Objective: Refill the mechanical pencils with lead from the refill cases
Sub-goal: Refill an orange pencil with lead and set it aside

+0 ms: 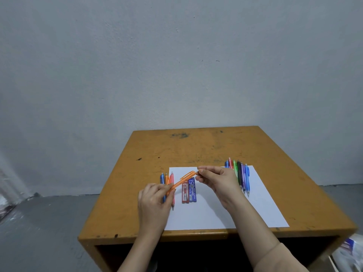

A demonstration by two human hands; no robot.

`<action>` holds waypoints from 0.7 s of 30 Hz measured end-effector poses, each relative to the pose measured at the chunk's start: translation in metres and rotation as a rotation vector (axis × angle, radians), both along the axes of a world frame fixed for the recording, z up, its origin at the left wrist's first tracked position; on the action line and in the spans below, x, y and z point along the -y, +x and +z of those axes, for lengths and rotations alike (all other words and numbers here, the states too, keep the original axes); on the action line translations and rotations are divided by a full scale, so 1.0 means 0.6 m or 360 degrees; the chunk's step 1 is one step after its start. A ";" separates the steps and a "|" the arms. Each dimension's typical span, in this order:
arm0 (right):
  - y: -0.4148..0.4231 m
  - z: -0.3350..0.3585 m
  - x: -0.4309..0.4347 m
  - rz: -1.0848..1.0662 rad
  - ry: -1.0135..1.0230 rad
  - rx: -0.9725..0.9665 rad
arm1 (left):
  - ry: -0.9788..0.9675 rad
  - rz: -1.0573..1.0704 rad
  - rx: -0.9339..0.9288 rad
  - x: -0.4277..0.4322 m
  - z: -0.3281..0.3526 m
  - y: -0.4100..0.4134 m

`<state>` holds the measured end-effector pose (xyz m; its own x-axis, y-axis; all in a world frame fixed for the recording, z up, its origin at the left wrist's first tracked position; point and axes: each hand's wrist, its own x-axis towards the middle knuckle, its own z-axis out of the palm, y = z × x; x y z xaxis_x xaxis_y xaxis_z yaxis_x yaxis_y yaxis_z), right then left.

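"Above the desk [196, 146], over the left half of the paper [206, 213], what is held?"

"An orange pencil [182, 179] is held off the sheet between both hands. Its lower end is gripped by the curled fingers of the left hand [153, 203]. Its clip end is pinched by the right hand [218, 181]."

"How is its long axis laid?"

"Slantwise. The clip end is pointed toward the desk's far right corner. The writing tip, hidden by the left hand, is pointed toward the near left corner."

"And the lead?"

"A red case [185, 195] and a blue case [192, 191] are laid side by side on the paper beneath the pencil's middle, lengthwise toward the near edge. Both hands are near them. The right is judged the freer, once the cap is drawn off along the pencil's axis."

"Other pencils?"

"One row [162, 179] is laid at the paper's left edge, another row [240, 173] at its far right corner."
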<state>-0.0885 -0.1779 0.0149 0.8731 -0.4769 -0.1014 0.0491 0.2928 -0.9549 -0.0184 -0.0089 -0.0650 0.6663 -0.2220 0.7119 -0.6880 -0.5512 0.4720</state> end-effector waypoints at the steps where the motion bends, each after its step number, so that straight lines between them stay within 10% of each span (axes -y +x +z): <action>1: 0.001 -0.001 0.000 -0.0004 -0.0013 -0.0001 | -0.0001 -0.0003 -0.0008 0.000 0.000 0.000; 10: -0.003 -0.007 0.002 0.0027 0.0044 -0.0014 | -0.0003 -0.0001 -0.0026 -0.002 -0.002 0.001; 21: -0.006 -0.044 -0.001 -0.0200 -0.0718 -0.0063 | 0.0010 -0.0025 0.0036 0.000 -0.002 0.000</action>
